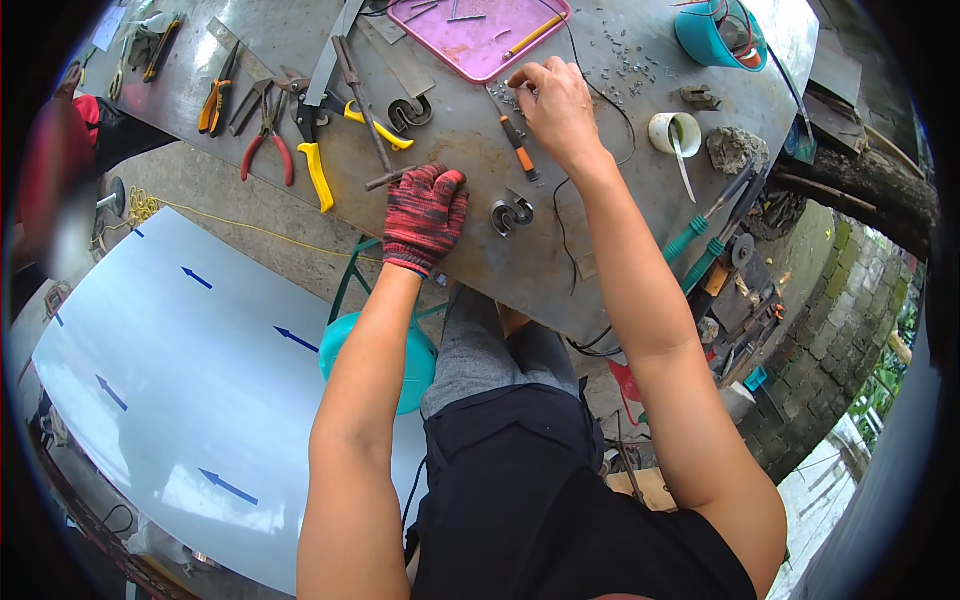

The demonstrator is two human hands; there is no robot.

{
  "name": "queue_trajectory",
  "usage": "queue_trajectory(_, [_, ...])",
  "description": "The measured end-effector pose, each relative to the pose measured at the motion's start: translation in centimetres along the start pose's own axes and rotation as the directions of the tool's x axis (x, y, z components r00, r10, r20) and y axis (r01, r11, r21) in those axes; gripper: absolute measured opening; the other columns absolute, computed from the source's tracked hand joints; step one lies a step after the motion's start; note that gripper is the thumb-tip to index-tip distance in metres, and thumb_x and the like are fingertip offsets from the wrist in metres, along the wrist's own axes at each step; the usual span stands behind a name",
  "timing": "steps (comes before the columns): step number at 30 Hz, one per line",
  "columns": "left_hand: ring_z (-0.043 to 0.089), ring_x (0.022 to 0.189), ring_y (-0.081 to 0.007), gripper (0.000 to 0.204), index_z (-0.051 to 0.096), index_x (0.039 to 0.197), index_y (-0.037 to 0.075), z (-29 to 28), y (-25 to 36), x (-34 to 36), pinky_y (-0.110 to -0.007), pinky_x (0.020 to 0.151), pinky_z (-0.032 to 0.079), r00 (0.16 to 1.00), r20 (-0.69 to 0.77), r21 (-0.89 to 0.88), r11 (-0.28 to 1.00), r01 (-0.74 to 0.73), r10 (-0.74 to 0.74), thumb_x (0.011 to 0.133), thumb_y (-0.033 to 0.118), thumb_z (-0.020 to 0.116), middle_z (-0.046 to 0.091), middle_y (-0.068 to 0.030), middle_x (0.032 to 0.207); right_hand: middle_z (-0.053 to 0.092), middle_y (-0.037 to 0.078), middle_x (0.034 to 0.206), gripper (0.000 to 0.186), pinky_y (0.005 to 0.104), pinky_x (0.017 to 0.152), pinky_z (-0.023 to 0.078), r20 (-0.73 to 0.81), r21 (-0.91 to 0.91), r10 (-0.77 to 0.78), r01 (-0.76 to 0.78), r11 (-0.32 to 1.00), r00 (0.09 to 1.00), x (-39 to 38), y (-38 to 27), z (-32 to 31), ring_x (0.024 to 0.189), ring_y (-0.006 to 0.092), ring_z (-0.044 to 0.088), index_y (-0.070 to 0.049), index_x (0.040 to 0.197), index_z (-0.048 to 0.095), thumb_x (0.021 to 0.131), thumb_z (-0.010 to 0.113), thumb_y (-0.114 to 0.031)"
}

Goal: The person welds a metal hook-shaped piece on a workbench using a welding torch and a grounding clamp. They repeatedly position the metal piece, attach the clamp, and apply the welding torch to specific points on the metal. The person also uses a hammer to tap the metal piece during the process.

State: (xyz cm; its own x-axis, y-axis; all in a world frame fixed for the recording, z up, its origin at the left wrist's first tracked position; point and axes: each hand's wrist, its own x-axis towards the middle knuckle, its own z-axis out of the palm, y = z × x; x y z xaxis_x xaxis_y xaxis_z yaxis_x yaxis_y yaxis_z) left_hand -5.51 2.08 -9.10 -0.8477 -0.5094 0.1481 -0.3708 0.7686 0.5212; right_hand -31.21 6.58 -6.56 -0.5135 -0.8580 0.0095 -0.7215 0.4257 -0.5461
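Note:
My left hand (427, 218), in a red and black knit glove, is curled at the near edge of the metal table. Its fingers meet the crossbar of a rusty T-shaped metal bar (365, 110); whether they grip it is hidden. Farther right, my bare right hand (558, 112) has thumb and fingers pinched together above the tabletop; what they hold is too small to name. Just below that hand lies a screwdriver (518, 148) with an orange and black handle. Curved S-shaped metal pieces, one dark (410, 115) and one shinier (512, 215), lie between my hands.
Yellow-handled snips (316, 165), red-handled pliers (268, 150) and orange-handled pliers (217, 100) lie left. A pink tray (480, 75), scattered small fasteners (628, 72), a teal bucket (700, 40), a white cup (664, 135) and a stone (737, 150) are beyond. A cable crosses the table (470, 240).

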Motion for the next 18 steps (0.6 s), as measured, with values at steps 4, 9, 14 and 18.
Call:
queue_trajectory(4, [0.061, 0.101, -0.0378, 0.027, 0.063, 0.111, 0.013, -0.2, 0.2, 0.3, -0.052, 0.090, 0.046, 1.000, -0.020, 0.004, 1.000, -0.012, 0.012, 0.086, 0.018, 0.073, 0.066, -0.0140, 0.108, 0.067, 0.012, 0.104, 0.014, 0.0431, 0.097, 0.047, 0.025, -0.017, 0.019, -0.018, 1.000, 1.000, 0.2, -0.8, 0.1, 0.107, 0.0315, 0.058, -0.011, 0.101, 0.077, 0.088, 0.072, -0.013])
queue_trajectory(9, [0.062, 0.099, -0.0379, 0.026, 0.063, 0.110, 0.013, -0.1, 0.2, 0.2, -0.051, 0.088, 0.048, 0.998, -0.051, 0.023, 1.000, -0.020, 0.021, 0.086, 0.016, 0.074, 0.066, -0.0139, 0.106, 0.067, 0.011, 0.107, 0.016, 0.0434, 0.098, 0.046, 0.067, -0.041, 0.044, -0.042, 0.998, 0.997, 0.5, -1.4, -0.1, 0.109, 0.0315, 0.058, -0.010, 0.101, 0.076, 0.087, 0.075, -0.017])
queue_trajectory(14, [0.062, 0.099, -0.0376, 0.026, 0.063, 0.109, 0.013, -0.1, 0.2, 0.3, -0.051, 0.088, 0.048, 0.998, -0.055, 0.013, 1.000, -0.027, 0.027, 0.086, 0.016, 0.074, 0.066, -0.0133, 0.105, 0.068, 0.012, 0.109, 0.016, 0.0441, 0.099, 0.047, 0.112, -0.069, 0.066, -0.059, 0.996, 0.991, 1.0, -1.7, -0.4, 0.111, 0.0322, 0.058, -0.009, 0.102, 0.076, 0.088, 0.074, -0.017])
queue_trajectory(18, [0.060, 0.107, -0.0360, 0.026, 0.063, 0.113, 0.015, 0.1, -0.1, -0.1, -0.052, 0.095, 0.043, 1.000, 0.012, -0.007, 1.000, 0.018, -0.018, 0.090, 0.023, 0.070, 0.065, -0.0124, 0.114, 0.068, 0.013, 0.111, 0.015, 0.0448, 0.099, 0.047, 0.132, -0.096, 0.072, -0.060, 0.994, 0.989, 1.3, -1.7, -0.2, 0.111, 0.0336, 0.058, -0.008, 0.101, 0.074, 0.089, 0.073, -0.016])
